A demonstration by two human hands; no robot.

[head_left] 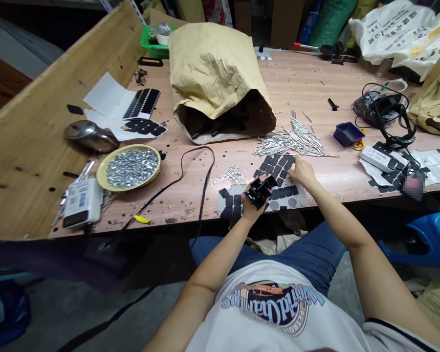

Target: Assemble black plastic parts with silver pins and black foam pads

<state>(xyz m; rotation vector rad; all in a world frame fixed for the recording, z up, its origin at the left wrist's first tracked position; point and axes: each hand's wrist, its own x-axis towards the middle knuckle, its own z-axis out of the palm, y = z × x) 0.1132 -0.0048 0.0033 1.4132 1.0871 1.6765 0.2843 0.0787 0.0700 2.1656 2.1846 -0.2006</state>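
Several black plastic parts [259, 191] lie in my left hand [253, 210], its fingers curled around them. My right hand [302, 172] is in a pinch at the right edge of a sheet of black rounded adhesive pads [275, 167]. What sits between its fingertips is too small to make out. Beneath the left hand, a grey backing sheet [298, 198] carries more black pads and a few grey discs. Just beyond my right hand is a loose heap of thin metal rods [297, 139]. Small metal nuts or washers [232, 174] are scattered left of the pads.
A big brown paper bag [212, 73] lies with its mouth toward me, black parts inside. To the left stand a yellow bowl of small metal pieces [100, 172] and a white device [82, 200]. A black cord [183, 168] crosses the table; a blue box [347, 133] is at right.
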